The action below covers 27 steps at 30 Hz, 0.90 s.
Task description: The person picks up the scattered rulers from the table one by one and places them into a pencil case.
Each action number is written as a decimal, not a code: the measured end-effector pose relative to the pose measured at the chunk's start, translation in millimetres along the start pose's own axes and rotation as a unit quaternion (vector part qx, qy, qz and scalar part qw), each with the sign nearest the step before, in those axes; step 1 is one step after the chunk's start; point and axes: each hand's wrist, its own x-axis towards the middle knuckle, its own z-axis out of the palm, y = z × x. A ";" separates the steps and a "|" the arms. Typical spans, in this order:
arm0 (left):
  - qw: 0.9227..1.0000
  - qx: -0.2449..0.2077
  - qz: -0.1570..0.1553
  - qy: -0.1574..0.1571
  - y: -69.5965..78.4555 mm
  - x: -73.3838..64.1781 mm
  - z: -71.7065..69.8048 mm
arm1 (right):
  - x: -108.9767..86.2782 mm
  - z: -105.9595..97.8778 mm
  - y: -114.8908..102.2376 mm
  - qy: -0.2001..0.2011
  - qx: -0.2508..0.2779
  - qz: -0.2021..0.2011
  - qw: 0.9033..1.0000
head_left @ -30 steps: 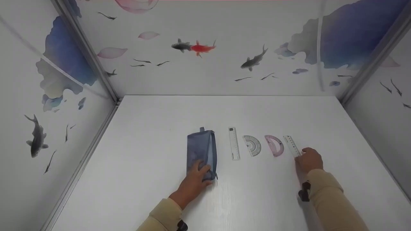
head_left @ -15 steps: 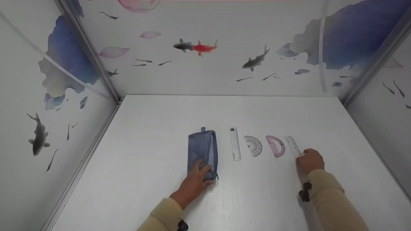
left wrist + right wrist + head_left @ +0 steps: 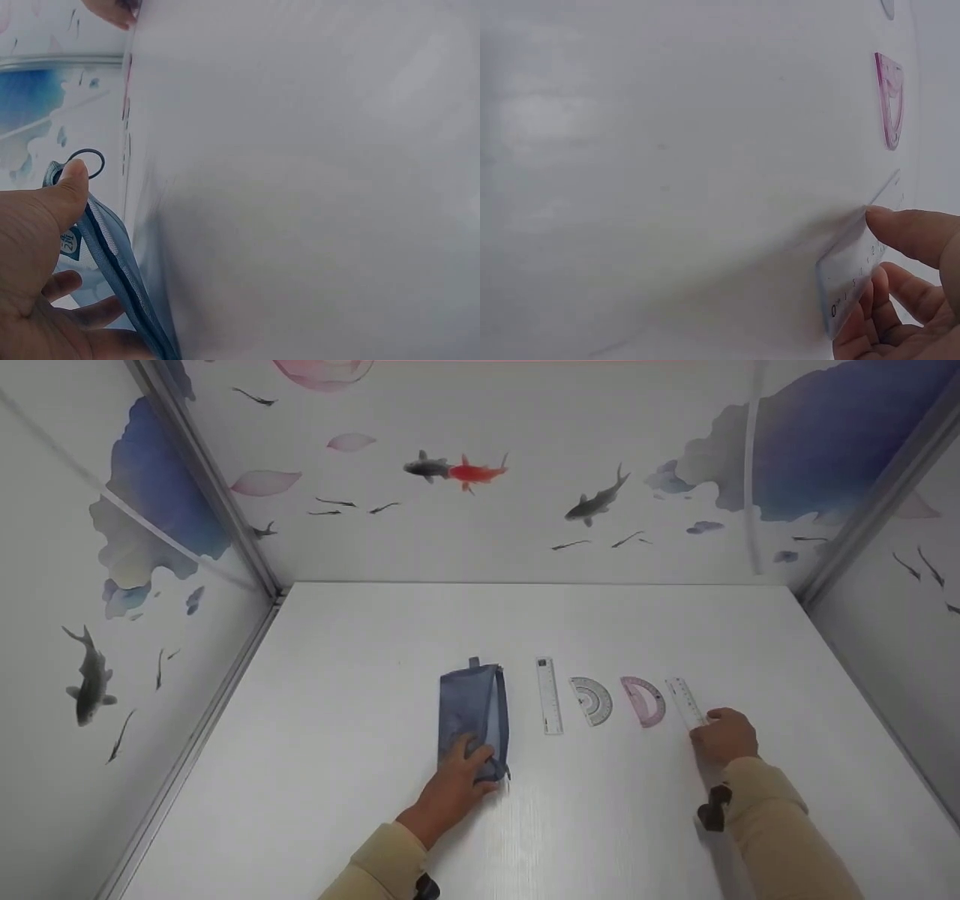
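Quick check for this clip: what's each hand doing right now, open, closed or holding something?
Left hand: holding the blue zip pouch.
Right hand: holding the near end of the rightmost clear ruler, pinched between thumb and fingers.

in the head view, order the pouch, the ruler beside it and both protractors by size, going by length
1. Pouch, its near end partly under the left hand
2. Ruler beside it
3. Clear protractor and pink protractor: too alike in length to rank

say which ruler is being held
The rightmost ruler, pinched at its near end by the right hand; the other ruler, beside the blue pouch, lies untouched.
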 end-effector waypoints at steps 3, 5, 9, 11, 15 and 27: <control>1.000 -0.002 -0.001 -0.003 0.0 0.1 -0.2 | -2.1 0.0 1.5 0.000 0.021 -0.001 1.000; 1.000 -0.004 -0.002 -0.005 0.3 0.2 -0.6 | -3.0 0.7 2.5 -0.001 0.032 0.000 0.999; 1.000 -0.005 -0.005 -0.007 1.0 0.3 -1.7 | -3.6 1.8 3.6 -0.004 0.031 0.000 1.000; 1.000 -0.007 -0.008 -0.008 1.6 0.5 -2.3 | -3.7 1.6 3.7 -0.006 0.029 0.001 1.000; 1.000 -0.006 -0.010 -0.010 1.0 0.6 -1.6 | -4.8 1.1 2.8 -0.013 0.028 0.001 1.000; 1.000 -0.008 -0.006 -0.009 0.1 0.7 -1.4 | -11.5 -2.1 -8.6 -0.023 0.049 -0.024 0.998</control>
